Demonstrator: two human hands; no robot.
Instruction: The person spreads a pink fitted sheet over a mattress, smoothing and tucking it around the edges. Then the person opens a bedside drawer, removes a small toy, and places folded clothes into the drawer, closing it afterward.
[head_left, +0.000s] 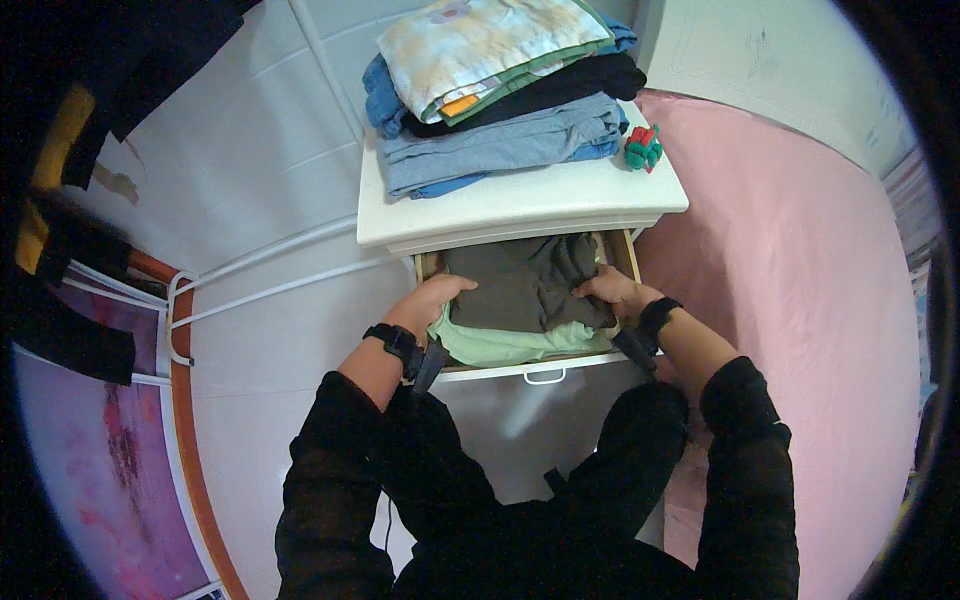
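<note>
An open white drawer (517, 370) in front of me holds folded clothes. On top lies a dark grey-brown folded garment (502, 289), with a light green cloth (517, 345) beneath it. My left hand (436, 294) is at the garment's left edge, thumb on top and fingers hidden below. My right hand (609, 289) grips the same garment's right side, where the fabric is bunched into creases. Both wrists wear black straps with a dark device.
Above the drawer, the white cabinet top (525, 210) carries stacked jeans (502, 142), black clothing and a patterned cloth (487, 52), beside a small green and red object (643, 148). A pink-covered bed (802, 300) stands right; white metal rails (277, 255) run left.
</note>
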